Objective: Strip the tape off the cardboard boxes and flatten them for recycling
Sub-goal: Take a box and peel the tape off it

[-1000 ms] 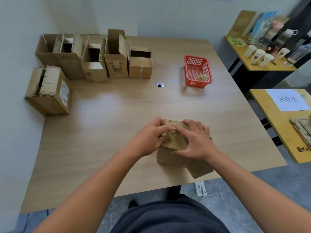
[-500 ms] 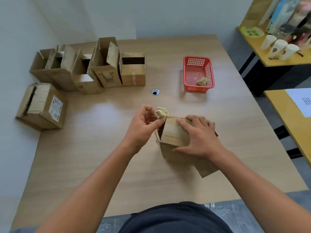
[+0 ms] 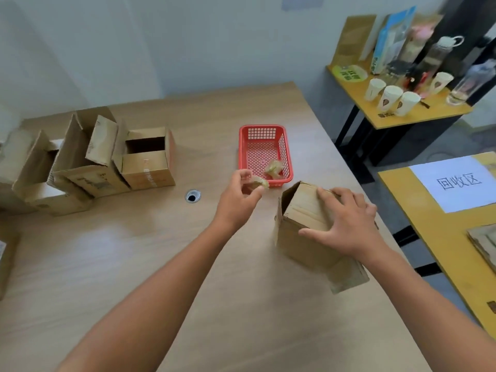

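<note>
Now that the tape is off the seam, our left hand (image 3: 239, 200) has left the cardboard box (image 3: 303, 210), where it was tugging half a second ago, and has travelled toward the red basket (image 3: 261, 127) at twelve o'clock. Its grip pinches the crumpled tape wad (image 3: 257, 182) between thumb and fingertips, just short of the basket's near rim and not yet over it. Another wad (image 3: 274, 169) already lies inside, toward the near right corner. Our right hand (image 3: 346, 221) has stayed on the box at two o'clock, its grip spread flat across the top panel with the thumb out over the near face, steadying rather than clutching. The box stands on the surface (image 3: 134, 264) close to the right edge, its end toward nine o'clock now gaping open. We judge the stripping of that seam done; dropping the wad comes next, then folding the box flat. Whether tape remains underneath we cannot tell. At ten o'clock the open boxes (image 3: 145, 162) stand in a row, and at three o'clock flattened cardboard (image 3: 483, 242) lies on the yellow table (image 3: 397, 189).
</note>
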Motion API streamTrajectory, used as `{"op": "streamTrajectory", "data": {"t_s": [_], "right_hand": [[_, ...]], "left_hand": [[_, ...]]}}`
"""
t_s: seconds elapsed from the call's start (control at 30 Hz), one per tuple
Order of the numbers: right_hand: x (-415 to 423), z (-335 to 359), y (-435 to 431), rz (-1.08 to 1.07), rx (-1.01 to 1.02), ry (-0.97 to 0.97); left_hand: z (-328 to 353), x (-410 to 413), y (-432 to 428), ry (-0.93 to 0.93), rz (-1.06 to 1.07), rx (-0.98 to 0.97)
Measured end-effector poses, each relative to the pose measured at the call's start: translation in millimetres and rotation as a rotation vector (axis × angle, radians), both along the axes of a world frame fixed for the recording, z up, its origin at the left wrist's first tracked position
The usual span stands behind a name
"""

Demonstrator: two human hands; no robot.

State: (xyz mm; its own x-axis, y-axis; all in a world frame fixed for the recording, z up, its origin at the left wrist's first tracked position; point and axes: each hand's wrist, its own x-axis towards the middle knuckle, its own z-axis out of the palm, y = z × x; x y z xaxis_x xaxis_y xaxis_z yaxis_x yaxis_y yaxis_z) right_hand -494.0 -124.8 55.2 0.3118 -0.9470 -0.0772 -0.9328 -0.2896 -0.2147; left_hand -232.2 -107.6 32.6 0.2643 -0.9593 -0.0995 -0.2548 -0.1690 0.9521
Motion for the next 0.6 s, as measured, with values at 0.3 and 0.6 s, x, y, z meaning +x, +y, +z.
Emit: {"op": "streamTrajectory", "data": {"t_s": [0.3, 0.6], "right_hand": [[-14, -31, -31, -0.087, 0.016, -0.110], [-14, -43, -19, -0.075, -0.075, -0.147]], "left_hand": [[-74, -15, -165, -0.390, -0.025, 0.093], [-115, -22, -217, -0.387, -0.116, 0.214]]}}
